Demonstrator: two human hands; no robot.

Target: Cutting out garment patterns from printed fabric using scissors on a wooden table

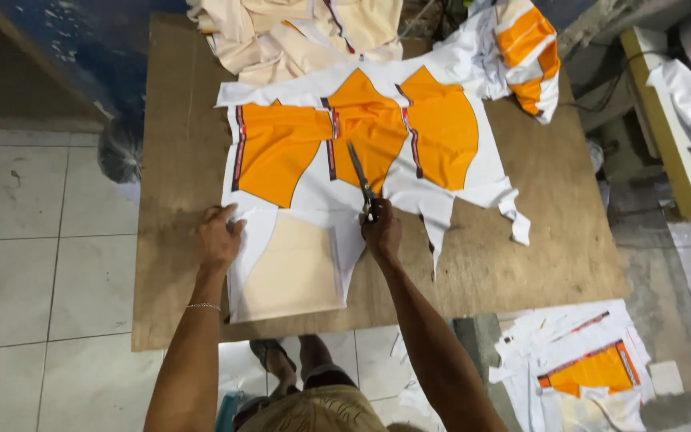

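- Printed fabric sheet (pixel 361 172) lies flat on a wooden table (pixel 521 256), spread across the table's middle and far half.
- Sheet is white with three orange panels side by side; each panel is curved at its edges and bordered on one side by a dark vertical stripe with red in it.
- Near part of the sheet carries a pale cream panel (pixel 293 268), roughly rectangular with a curved upper left side, reaching toward the table's near edge.
- Right edge of the sheet is cut ragged: narrow white strips (pixel 513 212) trail off to the right and one pointed strip hangs toward the near side.
- Right hand (pixel 381 230) is closed around the handles of a pair of scissors (pixel 360 178); blades point away from the person, lying over the middle orange panel. Whether the blades are parted cannot be told.
- Left hand (pixel 219 238) rests palm down, fingers together and slightly bent, pressing the sheet's left edge to the table just beside the cream panel. A thin bracelet (pixel 202 306) sits on that wrist.
- Cream garment pieces (pixel 297 36) are piled at the table's far edge, touching the sheet.
- A bundle of orange-and-white fabric (pixel 525 56) sits at the far right corner.
- On the floor to the right, more white and orange cut pieces (pixel 581 368) lie in a loose heap.
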